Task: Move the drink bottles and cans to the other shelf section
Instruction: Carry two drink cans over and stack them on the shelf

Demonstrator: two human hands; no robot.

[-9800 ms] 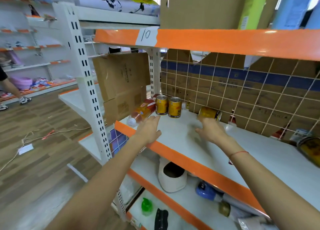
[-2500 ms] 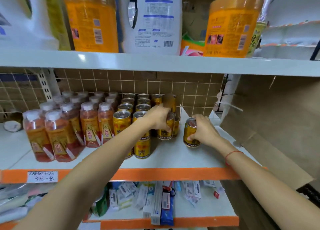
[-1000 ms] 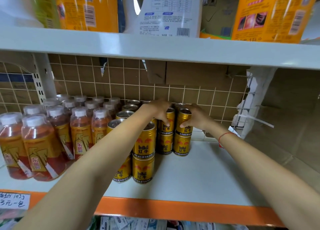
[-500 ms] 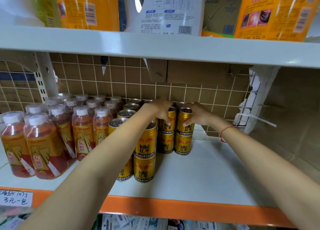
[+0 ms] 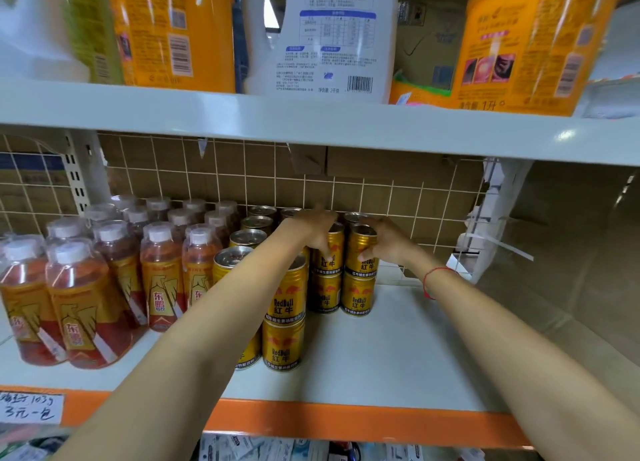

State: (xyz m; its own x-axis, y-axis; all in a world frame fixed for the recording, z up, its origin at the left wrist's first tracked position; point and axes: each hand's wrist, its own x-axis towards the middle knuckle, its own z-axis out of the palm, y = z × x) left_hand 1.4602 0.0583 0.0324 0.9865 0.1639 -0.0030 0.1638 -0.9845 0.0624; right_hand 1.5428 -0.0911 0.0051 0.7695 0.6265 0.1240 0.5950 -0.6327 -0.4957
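Note:
Gold Red Bull cans (image 5: 284, 342) stand stacked two high on the white shelf (image 5: 388, 360), in rows running back to the wire grid. My left hand (image 5: 317, 232) drapes over an upper can (image 5: 329, 263) in the back stack, its fingers curled down the can's front. Just to the right, my right hand (image 5: 386, 240) grips the neighbouring upper can (image 5: 360, 259), thumb on its front and fingers behind. Both of these cans sit on lower cans. Several orange-red drink bottles (image 5: 72, 308) with white caps fill the shelf's left part.
The upper shelf (image 5: 311, 124) hangs low over the cans and carries big detergent jugs (image 5: 329, 34). A wire grid (image 5: 381, 190) backs the shelf. A cardboard panel (image 5: 581, 259) closes the right side. A handwritten price label (image 5: 31, 407) sticks to the orange front edge.
My right hand has lifted a can from the shelf surface onto the stack beside the can under my left hand. Over the last second both hands have stayed on the top cans.

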